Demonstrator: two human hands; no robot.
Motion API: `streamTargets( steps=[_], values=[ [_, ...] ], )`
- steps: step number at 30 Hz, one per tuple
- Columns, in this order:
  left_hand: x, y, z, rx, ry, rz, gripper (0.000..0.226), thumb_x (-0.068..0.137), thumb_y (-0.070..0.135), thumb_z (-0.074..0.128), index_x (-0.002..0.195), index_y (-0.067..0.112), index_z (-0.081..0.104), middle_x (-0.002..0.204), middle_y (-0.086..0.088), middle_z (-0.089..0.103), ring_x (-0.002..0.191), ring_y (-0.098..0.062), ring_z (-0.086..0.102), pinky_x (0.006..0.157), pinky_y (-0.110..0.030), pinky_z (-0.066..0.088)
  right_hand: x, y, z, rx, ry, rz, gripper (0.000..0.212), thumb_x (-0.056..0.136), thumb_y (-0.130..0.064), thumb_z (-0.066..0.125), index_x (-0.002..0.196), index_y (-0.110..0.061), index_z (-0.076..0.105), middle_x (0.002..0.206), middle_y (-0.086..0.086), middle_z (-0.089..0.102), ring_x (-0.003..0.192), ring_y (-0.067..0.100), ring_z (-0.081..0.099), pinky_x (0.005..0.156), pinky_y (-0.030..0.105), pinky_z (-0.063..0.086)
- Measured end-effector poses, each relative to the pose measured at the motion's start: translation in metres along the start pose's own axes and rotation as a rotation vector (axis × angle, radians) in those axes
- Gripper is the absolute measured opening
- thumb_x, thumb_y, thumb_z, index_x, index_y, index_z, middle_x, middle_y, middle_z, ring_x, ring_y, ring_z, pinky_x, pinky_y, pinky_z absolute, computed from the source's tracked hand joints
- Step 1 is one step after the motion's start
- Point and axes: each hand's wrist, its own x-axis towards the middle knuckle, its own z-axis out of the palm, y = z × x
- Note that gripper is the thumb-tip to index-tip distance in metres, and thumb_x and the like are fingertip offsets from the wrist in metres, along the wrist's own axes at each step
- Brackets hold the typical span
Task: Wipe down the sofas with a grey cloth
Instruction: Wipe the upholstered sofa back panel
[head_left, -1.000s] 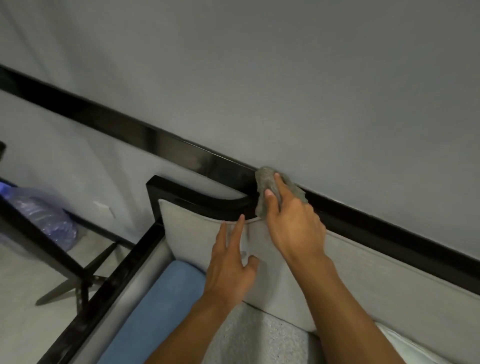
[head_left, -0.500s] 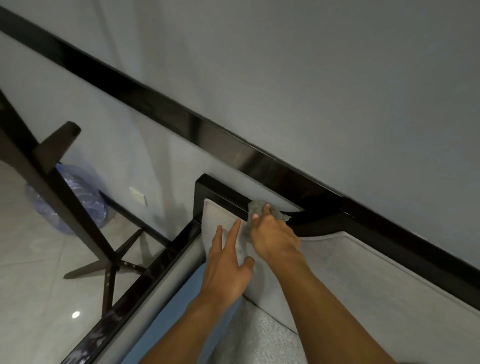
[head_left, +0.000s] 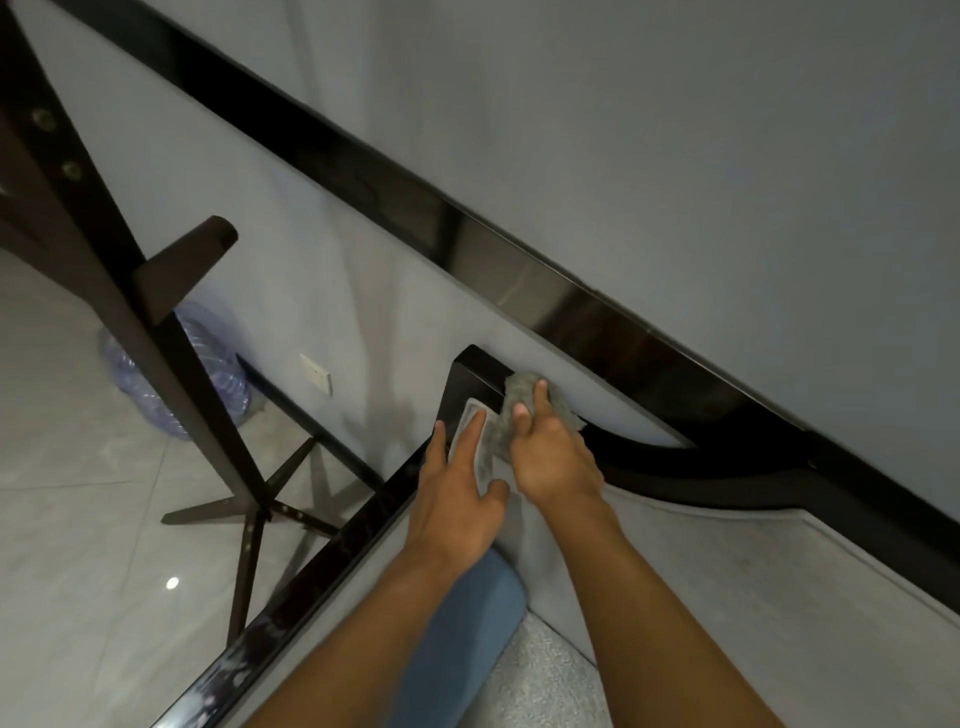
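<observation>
The sofa has a black glossy frame (head_left: 470, 376) and a pale grey padded back (head_left: 727, 561). My right hand (head_left: 550, 452) grips a crumpled grey cloth (head_left: 519, 395) and presses it on the frame's top left corner. My left hand (head_left: 460, 499) lies flat with straight fingers on the corner of the padded back, just left of the right hand. A blue cushion (head_left: 457, 634) lies on the seat under my left forearm.
A black band (head_left: 571, 291) runs along the grey wall behind the sofa. A dark wooden stand (head_left: 156, 332) with crossed feet is on the tiled floor at left, a bluish plastic bag (head_left: 208, 374) behind it. The black armrest (head_left: 291, 587) runs toward me.
My right hand has slid the cloth leftward along the top of the frame to its corner. My left hand followed along the padded back. The view has swung left and down.
</observation>
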Motion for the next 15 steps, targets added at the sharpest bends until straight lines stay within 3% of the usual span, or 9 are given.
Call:
streamTargets(
  steps=[3, 6, 9, 11, 13, 15],
  values=[
    [-0.001, -0.013, -0.005, -0.011, -0.006, -0.008, 0.083, 0.098, 0.025, 0.060, 0.155, 0.058, 0.010, 0.171, 0.005, -0.006, 0.157, -0.023, 0.011, 0.119, -0.035, 0.029, -0.011, 0.017, -0.004, -0.009, 0.014, -0.060, 0.056, 0.105, -0.054, 0.016, 0.158, -0.041, 0.004, 0.151, 0.010, 0.044, 0.134, 0.032, 0.045, 0.103, 0.050, 0.040],
    [-0.010, -0.032, -0.005, 0.003, -0.029, -0.049, 0.080, 0.099, 0.025, 0.060, 0.156, 0.056, 0.013, 0.171, 0.005, -0.005, 0.155, -0.020, 0.020, 0.107, -0.024, 0.030, -0.025, 0.035, -0.002, -0.026, 0.049, -0.117, 0.055, 0.105, -0.054, 0.017, 0.157, -0.045, 0.002, 0.151, 0.007, 0.046, 0.132, 0.030, 0.049, 0.103, 0.047, 0.042],
    [-0.019, -0.048, 0.002, 0.002, -0.062, -0.109, 0.078, 0.098, 0.028, 0.059, 0.156, 0.057, 0.015, 0.171, 0.006, -0.002, 0.156, -0.019, 0.016, 0.116, -0.034, 0.031, -0.016, 0.027, 0.008, 0.141, 0.059, -0.132, 0.056, 0.105, -0.052, 0.021, 0.157, -0.042, 0.004, 0.152, 0.007, 0.044, 0.135, 0.031, 0.045, 0.107, 0.046, 0.039],
    [-0.025, -0.060, 0.011, -0.026, -0.081, -0.119, 0.077, 0.095, 0.036, 0.059, 0.155, 0.059, 0.017, 0.171, 0.007, 0.006, 0.157, -0.018, 0.014, 0.121, -0.039, 0.027, -0.014, 0.024, 0.017, 0.192, 0.095, -0.180, 0.056, 0.105, -0.052, 0.023, 0.157, -0.042, 0.005, 0.146, 0.008, 0.052, 0.128, 0.031, 0.051, 0.103, 0.045, 0.043],
    [-0.030, -0.075, 0.020, -0.027, -0.092, -0.119, 0.076, 0.088, 0.052, 0.058, 0.152, 0.063, 0.019, 0.168, 0.007, 0.020, 0.152, -0.018, 0.028, 0.121, -0.045, 0.035, -0.019, 0.037, 0.024, 0.065, 0.130, -0.265, 0.058, 0.103, -0.055, 0.020, 0.155, -0.048, -0.003, 0.138, 0.010, 0.059, 0.114, 0.030, 0.060, 0.093, 0.043, 0.051],
    [-0.038, -0.094, 0.029, 0.013, -0.118, -0.118, 0.074, 0.092, 0.048, 0.061, 0.152, 0.061, 0.021, 0.165, 0.007, 0.028, 0.147, -0.017, 0.036, 0.117, -0.044, 0.041, -0.031, 0.068, 0.029, -0.118, 0.163, -0.312, 0.057, 0.102, -0.058, 0.014, 0.155, -0.048, -0.006, 0.136, 0.008, 0.061, 0.104, 0.027, 0.065, 0.085, 0.040, 0.053]
  ],
)
